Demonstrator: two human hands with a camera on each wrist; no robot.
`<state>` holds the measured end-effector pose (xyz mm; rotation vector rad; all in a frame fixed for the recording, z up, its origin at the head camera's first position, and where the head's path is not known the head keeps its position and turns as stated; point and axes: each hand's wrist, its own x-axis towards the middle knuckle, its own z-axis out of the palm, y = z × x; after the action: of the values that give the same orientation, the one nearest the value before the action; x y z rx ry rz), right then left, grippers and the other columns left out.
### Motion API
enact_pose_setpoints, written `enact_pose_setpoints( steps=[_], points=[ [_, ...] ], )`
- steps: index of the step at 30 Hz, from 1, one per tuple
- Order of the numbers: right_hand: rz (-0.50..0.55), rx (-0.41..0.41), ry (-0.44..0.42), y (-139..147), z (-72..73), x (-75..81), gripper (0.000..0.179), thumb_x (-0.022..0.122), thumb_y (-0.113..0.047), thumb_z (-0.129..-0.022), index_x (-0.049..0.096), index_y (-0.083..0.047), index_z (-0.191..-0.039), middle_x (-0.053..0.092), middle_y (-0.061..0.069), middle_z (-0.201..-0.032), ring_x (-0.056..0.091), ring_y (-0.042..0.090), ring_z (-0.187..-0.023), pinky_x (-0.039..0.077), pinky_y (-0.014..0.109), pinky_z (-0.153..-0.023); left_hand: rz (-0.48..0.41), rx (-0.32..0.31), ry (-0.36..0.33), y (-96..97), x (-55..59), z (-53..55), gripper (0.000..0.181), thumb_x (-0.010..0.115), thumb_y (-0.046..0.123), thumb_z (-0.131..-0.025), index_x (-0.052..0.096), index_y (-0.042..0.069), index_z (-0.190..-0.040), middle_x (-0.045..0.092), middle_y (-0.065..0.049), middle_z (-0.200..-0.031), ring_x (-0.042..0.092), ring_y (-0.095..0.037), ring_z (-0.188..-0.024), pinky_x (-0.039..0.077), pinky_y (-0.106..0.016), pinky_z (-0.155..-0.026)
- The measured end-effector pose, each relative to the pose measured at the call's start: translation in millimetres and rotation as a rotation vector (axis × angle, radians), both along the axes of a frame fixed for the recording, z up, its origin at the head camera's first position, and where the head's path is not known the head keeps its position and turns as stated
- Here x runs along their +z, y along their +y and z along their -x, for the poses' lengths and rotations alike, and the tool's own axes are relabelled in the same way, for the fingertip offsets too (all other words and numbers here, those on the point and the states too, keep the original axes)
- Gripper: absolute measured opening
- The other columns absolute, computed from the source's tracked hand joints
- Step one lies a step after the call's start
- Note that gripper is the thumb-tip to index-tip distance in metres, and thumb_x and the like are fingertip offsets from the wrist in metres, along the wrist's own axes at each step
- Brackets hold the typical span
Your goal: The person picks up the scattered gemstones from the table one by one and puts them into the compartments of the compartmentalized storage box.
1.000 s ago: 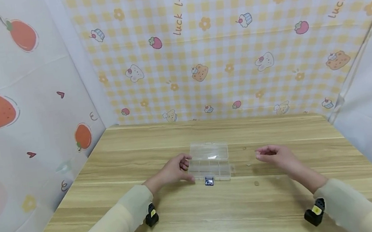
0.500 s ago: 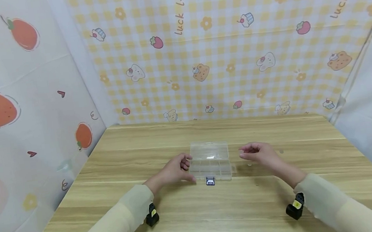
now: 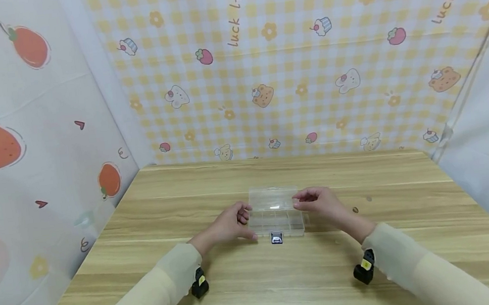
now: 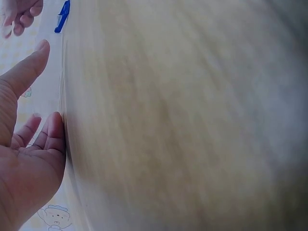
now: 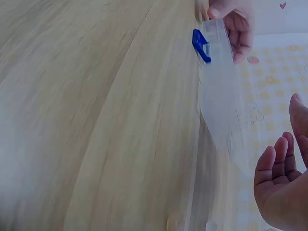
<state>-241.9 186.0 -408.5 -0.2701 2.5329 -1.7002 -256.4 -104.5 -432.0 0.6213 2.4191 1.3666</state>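
Observation:
A clear plastic compartment box (image 3: 276, 222) lies with its lid (image 3: 273, 198) tipped back and a blue latch (image 3: 276, 238) at its front. At the box's left end, my left hand (image 3: 231, 224) grips the side, thumb by the front corner and fingers near the hinge. My right hand (image 3: 321, 202) is over the box's right side, thumb and fingertips drawn together. They seem to pinch a small pale piece, mostly hidden by the fingers. In the right wrist view, the right hand (image 5: 284, 187) is beside the box, its fingertips partly out of sight.
Small round discs lie on the wooden table (image 3: 261, 288) to the right of the box: a brown disc (image 3: 355, 209) and a paler disc (image 3: 369, 199). A faint disc (image 3: 337, 242) is nearer the front. A patterned cloth (image 3: 289, 65) hangs behind the table.
My right hand has moved left from above the discs to the right side of the box. The left hand has stayed at the box's left end.

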Motion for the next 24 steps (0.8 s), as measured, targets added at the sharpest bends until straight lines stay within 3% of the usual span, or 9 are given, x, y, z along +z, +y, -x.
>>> enact_pose_setpoints(
  steps=[11,24],
  points=[
    [-0.014,0.026,-0.013,-32.8,6.5,-2.5,0.021,0.078,-0.013,-0.083,0.073,-0.004,-0.102,0.064,0.005,-0.091,0.055,0.020,-0.083,0.048,0.030,-0.072,0.017,0.005,0.006,0.5,-1.8,1.7,0.069,0.090,0.009,-0.067,0.050,0.001,-0.123,0.052,-0.008,-0.103,0.050,-0.019,-0.092,0.044,-0.031,-0.083],
    [-0.024,0.073,0.042,-60.7,15.6,-5.1,0.018,0.077,-0.009,-0.083,0.073,-0.002,-0.099,0.063,0.003,-0.086,0.054,0.017,-0.077,0.047,0.027,-0.067,0.037,0.010,0.016,0.2,-1.6,1.2,0.071,0.090,0.012,-0.067,0.050,0.001,-0.125,0.054,-0.007,-0.104,0.051,-0.019,-0.094,0.044,-0.034,-0.086]
  ],
)
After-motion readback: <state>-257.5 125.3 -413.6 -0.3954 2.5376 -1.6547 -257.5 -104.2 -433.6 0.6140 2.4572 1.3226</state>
